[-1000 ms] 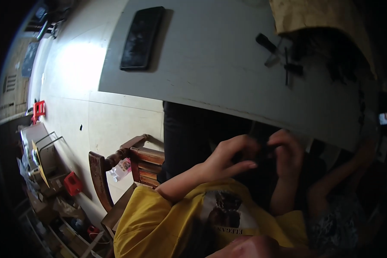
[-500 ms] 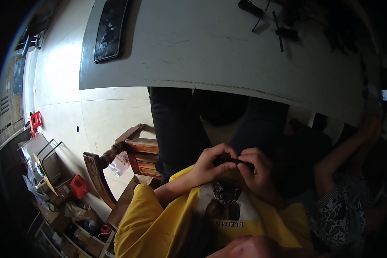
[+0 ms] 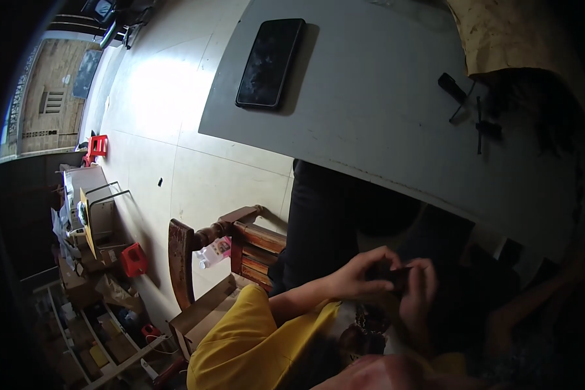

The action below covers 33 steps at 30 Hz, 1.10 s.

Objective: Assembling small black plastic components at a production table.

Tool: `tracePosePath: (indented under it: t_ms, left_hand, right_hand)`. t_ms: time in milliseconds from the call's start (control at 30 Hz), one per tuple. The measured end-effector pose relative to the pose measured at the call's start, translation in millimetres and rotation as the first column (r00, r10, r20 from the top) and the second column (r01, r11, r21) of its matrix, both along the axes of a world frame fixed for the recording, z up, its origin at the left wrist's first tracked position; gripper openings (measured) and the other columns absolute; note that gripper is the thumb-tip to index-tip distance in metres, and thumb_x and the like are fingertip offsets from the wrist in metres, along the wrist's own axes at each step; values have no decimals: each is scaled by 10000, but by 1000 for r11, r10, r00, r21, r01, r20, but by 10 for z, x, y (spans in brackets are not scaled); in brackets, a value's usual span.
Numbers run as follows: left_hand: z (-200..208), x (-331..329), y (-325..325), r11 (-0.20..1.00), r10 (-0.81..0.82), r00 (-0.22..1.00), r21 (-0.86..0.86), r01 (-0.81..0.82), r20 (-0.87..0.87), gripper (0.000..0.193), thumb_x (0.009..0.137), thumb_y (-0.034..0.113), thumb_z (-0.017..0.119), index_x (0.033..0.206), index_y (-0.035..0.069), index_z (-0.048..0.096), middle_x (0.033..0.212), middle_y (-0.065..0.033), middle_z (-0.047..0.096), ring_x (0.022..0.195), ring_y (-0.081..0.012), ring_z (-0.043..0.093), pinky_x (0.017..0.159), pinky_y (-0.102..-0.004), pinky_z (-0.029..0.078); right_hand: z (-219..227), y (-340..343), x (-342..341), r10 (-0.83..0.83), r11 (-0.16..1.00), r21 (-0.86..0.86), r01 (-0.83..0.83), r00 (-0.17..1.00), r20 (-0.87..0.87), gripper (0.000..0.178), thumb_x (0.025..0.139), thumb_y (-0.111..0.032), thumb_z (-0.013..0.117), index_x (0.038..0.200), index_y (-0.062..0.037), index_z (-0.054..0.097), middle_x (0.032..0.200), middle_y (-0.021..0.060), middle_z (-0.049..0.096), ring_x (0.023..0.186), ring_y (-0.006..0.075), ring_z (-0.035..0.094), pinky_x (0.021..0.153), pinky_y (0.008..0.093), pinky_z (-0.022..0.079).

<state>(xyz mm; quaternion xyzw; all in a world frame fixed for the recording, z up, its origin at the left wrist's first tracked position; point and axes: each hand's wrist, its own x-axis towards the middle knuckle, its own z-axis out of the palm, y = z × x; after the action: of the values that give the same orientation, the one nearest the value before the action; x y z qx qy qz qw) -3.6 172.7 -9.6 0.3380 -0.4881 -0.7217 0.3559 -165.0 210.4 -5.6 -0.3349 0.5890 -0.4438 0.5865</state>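
Observation:
Over my lap, below the table's front edge, both hands are held close together. My left hand [image 3: 365, 273] has thumb and fingers closed in a pinch toward a small dark piece [image 3: 400, 279]. On its other side, my right hand [image 3: 420, 286] closes its curled fingers around the same piece. Fingers and shadow cover much of it, so its kind cannot be made out. On the grey table [image 3: 370, 97] lie two small black parts, one [image 3: 451, 86] beside the other [image 3: 489, 129], each with a thin dark rod by it.
A black phone [image 3: 270, 64] lies toward the table's left end. Brown paper [image 3: 513, 39] and a dark pile [image 3: 533, 107] occupy the far right. Left of me stand a wooden chair [image 3: 182, 260] and a cardboard box [image 3: 205, 315]. Another person's arm [image 3: 526, 302] shows at right.
The whole view has swung, moving table, chair and hands rightward and lower in the picture. Brown paper has come into sight. My hands stay together around the dark piece, which shows more now.

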Motion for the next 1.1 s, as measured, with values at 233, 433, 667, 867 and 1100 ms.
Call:
tracePosePath:
  t_ms: [233, 433, 667, 867, 1100]
  left_hand:
    - [34, 57, -172, 941, -15, 980, -329, 81, 198, 503, 710, 135, 713, 1172, 66, 527, 1042, -113, 518, 902, -219, 545, 683, -294, 450]
    - [-101, 111, -117, 954, 64, 911, -292, 63, 407, 393, 727, 125, 695, 1084, 51, 549, 881, -94, 563, 715, -223, 575, 621, -299, 463]
    - [-103, 44, -125, 990, 124, 983, -88, -112, 134, 216, 815, 87, 599, 1022, 39, 564, 955, -84, 537, 769, -148, 539, 635, -236, 426]
    - [-188, 111, -203, 992, 122, 992, 39, -123, 6, 104, 874, 90, 507, 909, 33, 587, 937, -39, 472, 695, -78, 456, 561, -190, 363]
    - [-682, 8, -336, 921, 191, 976, 363, -140, -107, 205, 878, 225, 482, 865, 35, 559, 860, -38, 466, 694, -108, 469, 594, -234, 399]
  right_hand:
    - [-159, -114, -158, -3, 959, 265, -105, 925, 379, 204, 903, -222, 483, 943, -26, 524, 800, 35, 549, 679, 92, 525, 591, 210, 399]
    - [59, -290, -58, 288, 934, -91, -346, 878, -383, 192, 839, -124, 554, 992, -8, 531, 840, 71, 570, 702, 104, 543, 609, 244, 429]
    - [10, -188, 30, 110, 994, -10, -110, 994, 24, 248, 823, -136, 570, 1021, -17, 480, 835, 45, 525, 696, 84, 505, 599, 228, 416]
    - [-45, -207, -11, 163, 987, 18, -163, 983, -78, 154, 821, -83, 550, 950, -5, 520, 797, 55, 543, 683, 106, 528, 611, 228, 420]
    - [-89, -453, -505, -1, 916, -274, -294, 678, -735, 44, 823, -9, 517, 823, 17, 552, 803, 104, 566, 659, 176, 540, 595, 254, 435]
